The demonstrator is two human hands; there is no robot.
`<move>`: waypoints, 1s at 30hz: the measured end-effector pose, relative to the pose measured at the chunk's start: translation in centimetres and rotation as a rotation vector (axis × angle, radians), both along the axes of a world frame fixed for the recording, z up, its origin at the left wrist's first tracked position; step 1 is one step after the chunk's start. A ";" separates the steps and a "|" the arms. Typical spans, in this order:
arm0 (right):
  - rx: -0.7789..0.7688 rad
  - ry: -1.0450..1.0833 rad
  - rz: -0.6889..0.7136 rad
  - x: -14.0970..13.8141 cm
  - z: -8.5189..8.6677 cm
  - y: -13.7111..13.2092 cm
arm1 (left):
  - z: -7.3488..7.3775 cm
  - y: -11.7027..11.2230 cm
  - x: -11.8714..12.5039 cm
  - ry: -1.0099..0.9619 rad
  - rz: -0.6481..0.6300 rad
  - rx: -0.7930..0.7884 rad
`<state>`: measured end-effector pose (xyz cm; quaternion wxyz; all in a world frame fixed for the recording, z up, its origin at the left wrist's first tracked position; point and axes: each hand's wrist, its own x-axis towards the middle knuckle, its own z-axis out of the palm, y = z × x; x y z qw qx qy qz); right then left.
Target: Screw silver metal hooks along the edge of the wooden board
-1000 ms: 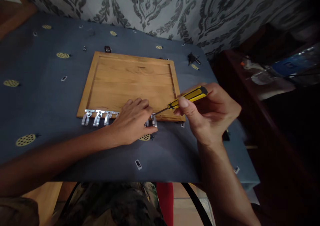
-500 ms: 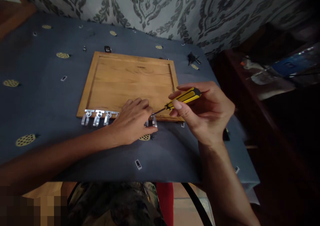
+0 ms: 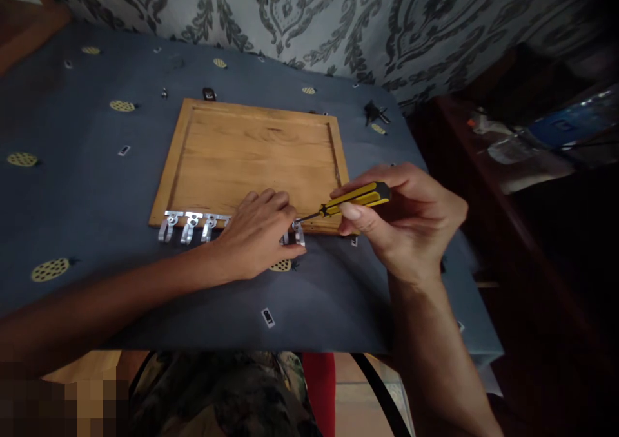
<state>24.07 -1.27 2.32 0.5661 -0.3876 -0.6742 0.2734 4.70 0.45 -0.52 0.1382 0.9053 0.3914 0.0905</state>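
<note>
A wooden board [image 3: 251, 156] with a raised rim lies on the blue cloth-covered table [image 3: 87, 185]. Along its near edge runs a silver metal hook rail [image 3: 188, 224]. My left hand [image 3: 256, 234] lies on the rail's right part, fingers curled over the hooks and pressing them to the board. My right hand [image 3: 406, 224] grips a yellow and black screwdriver [image 3: 358, 197]. Its thin shaft slants down to the left, with the tip at the rightmost hook [image 3: 298, 231], just beside my left fingertips.
The blue cloth carries yellow pineapple prints and small white tags. Small dark hardware pieces [image 3: 373, 112] lie past the board's far right corner, another [image 3: 209, 93] at its far edge. A patterned wall stands behind; a dark cluttered shelf [image 3: 522, 147] is to the right.
My right hand has turned the screwdriver handle, lowering it to a flatter angle, while the tip stays at the rightmost hook. My left hand has not moved.
</note>
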 end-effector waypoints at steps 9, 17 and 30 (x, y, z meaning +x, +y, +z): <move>0.149 -0.065 -0.168 -0.2 -0.8 0.1 | 0.1 -0.1 0.0 0.001 0.003 -0.011; 0.298 0.001 -0.271 -0.8 -1.1 -0.1 | 0.3 0.0 0.1 0.010 0.010 -0.033; 0.225 -0.083 -0.272 -0.3 -1.4 -0.1 | 0.3 -0.1 0.1 0.028 0.005 -0.054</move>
